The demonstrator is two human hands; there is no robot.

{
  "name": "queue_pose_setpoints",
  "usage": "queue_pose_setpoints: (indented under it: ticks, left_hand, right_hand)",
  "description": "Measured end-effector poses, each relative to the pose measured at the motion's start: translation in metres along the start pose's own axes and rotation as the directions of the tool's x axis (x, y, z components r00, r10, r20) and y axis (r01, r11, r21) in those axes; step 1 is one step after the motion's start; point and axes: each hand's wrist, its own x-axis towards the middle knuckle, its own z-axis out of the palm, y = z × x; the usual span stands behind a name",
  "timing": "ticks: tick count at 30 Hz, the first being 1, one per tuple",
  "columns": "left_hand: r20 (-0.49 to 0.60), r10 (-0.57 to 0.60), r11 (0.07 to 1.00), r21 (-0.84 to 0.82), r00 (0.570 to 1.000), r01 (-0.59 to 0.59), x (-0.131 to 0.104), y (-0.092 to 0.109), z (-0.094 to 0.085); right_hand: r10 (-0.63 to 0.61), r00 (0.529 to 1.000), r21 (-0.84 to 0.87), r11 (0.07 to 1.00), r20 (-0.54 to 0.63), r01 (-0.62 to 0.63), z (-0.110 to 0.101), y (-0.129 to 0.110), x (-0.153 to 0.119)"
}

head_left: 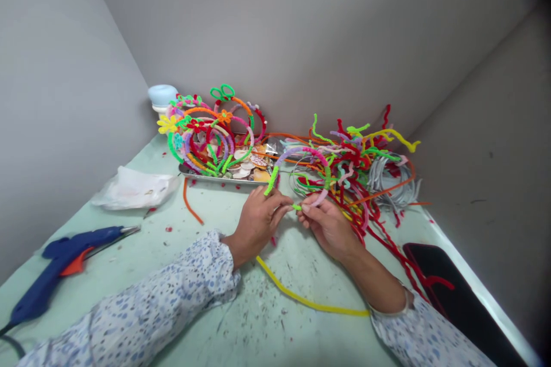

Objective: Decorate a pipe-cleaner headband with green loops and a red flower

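Both hands meet over the middle of the pale green table [275, 332]. Between them stands a headband [294, 152] wrapped in green, lilac, pink and red fuzzy wire, its arch upward. My right hand [329, 226] is closed around its lilac lower end, where a short bright green tip [297, 207] pokes out. The thumb and fingers of my left hand [259, 218] are pinched at that green tip, beside the headband's other end. Below the hands a yellow fuzzy wire [310, 301] lies curved on the table.
A blue glue gun [69, 264] and a plastic bag [135, 188] lie at left. Finished headbands [215, 132] rest on a metal tray [224, 181] at the back. Tangled fuzzy wires [353, 166], a grey wire coil [390, 180] and a dark phone [456, 298] are at right.
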Motion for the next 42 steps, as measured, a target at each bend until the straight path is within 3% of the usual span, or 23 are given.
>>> queue_pose_setpoints:
  ticks: [15,21,25,28,35,42]
  left_hand:
    - [0.129,-0.003,1.0,0.001,0.992,0.003,0.003,0.006,-0.004]
    - [0.091,-0.062,0.983,-0.167,0.994,0.077,0.005,0.008,-0.01]
    - [0.122,-0.11,0.927,-0.347,0.986,0.146,0.004,0.007,-0.014]
    - [0.134,-0.139,0.916,-0.358,0.981,0.179,0.004,0.006,-0.014]
    - [0.081,-0.048,0.969,-0.236,0.996,0.066,0.002,0.002,-0.006]
    - [0.007,0.04,0.991,-0.128,0.999,-0.039,-0.003,-0.002,0.0]
  right_hand:
    - [-0.07,0.996,-0.062,0.995,0.052,0.073,-0.002,0.0,-0.002]
    - [-0.012,1.0,0.041,0.999,-0.011,0.013,-0.002,-0.002,-0.002]
    - [0.035,0.998,0.124,0.992,-0.059,-0.027,-0.004,-0.004,-0.001]
    - [0.053,0.995,0.152,0.988,-0.088,-0.039,-0.005,-0.004,0.0]
    - [0.074,0.994,0.176,0.983,-0.079,-0.059,-0.005,-0.006,0.001]
    - [0.101,0.995,0.14,0.985,0.015,-0.102,-0.005,-0.005,-0.001]
